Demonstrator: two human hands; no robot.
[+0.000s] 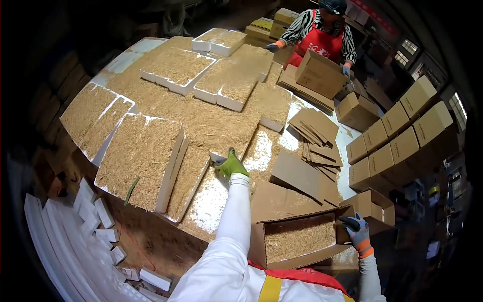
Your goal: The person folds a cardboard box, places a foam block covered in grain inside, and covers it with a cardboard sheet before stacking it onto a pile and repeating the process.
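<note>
The left hand point(231, 165) wore a green glove and reached out to the white end of a block covered with straw-like bits point(232, 135). Its thumb stuck up, but some of the fingers were hard to see, so I cannot tell if they had grabbed the block or just touched it. Just below that hand, a shiny white part of the tabletop point(211, 201) showed, with brown crumbs on it

The right hand point(357, 232) wore a grey and orange glove. Its fingers were curled over the end of an open cardboard box point(257, 244) and gripped it. The box was right in front of the person, and a filling of straw-like bits point(299, 236) lay inside it

More big white blocks point(141, 158) with the same brown bits on top sat to the left and farther back. Flat cardboard pieces point(297, 176) lay near the box. On the right, closed boxes point(395, 156) stood in rows. Across the tabletop, a co-worker in a red apron point(318, 48) had one hand on another open box point(318, 75). Loose white pieces point(106, 235) lay low down on the left
</note>
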